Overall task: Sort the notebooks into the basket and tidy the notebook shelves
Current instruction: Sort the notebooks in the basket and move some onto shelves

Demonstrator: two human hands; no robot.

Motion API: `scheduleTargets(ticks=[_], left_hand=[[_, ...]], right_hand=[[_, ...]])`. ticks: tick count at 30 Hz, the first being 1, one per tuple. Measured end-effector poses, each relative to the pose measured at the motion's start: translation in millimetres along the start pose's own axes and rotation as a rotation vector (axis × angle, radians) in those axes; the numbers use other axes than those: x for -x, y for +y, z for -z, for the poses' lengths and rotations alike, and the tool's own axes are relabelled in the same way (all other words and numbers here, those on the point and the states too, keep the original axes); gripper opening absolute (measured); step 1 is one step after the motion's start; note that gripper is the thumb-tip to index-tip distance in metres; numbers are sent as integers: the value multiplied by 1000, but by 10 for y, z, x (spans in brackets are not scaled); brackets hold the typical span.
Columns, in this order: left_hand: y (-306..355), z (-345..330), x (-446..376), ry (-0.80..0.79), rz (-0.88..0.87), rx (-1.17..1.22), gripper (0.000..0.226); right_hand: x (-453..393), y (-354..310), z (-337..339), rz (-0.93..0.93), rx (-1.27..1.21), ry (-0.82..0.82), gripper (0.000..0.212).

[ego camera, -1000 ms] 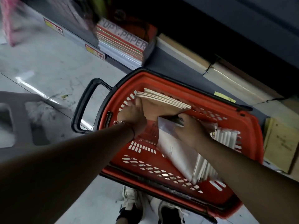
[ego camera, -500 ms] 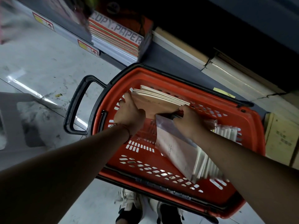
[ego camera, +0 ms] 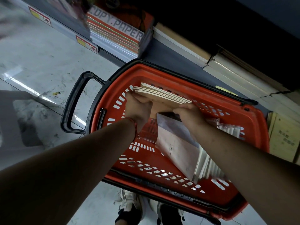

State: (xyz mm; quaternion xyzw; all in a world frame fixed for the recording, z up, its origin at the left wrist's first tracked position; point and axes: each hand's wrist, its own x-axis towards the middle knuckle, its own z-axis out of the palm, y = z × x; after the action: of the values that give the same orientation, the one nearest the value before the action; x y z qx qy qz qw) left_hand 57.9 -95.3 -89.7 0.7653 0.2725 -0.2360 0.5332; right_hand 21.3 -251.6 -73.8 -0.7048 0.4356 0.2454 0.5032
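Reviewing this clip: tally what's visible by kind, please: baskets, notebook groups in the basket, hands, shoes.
Baskets: 1, red basket
Notebook groups: 2, brown notebooks and white notebooks
Hands: 2, left hand and right hand, both on the brown notebooks
Shoes: 2, shoes
Total: 7

Head camera looks steeply down, close over the basket (ego camera: 253,125).
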Motion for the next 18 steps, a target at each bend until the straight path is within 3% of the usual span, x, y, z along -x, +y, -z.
scheduleTargets(ticks=[4,7,13,18], left_hand=[[-11,49,-67,21,25,-17,34],[-5,85,-92,-20,27,31,35],[37,44,-94,-74,-33,41,34],[8,54,-157,-138,-170,-278,26]], right_hand=[[26,-38,-28,-84,-165,10,8],[28,-34,-56,-115,-239,5,15],[39,-99,-171,-157,-356,-105,2],[-28,-83,-109,-169,-362,-100,11]])
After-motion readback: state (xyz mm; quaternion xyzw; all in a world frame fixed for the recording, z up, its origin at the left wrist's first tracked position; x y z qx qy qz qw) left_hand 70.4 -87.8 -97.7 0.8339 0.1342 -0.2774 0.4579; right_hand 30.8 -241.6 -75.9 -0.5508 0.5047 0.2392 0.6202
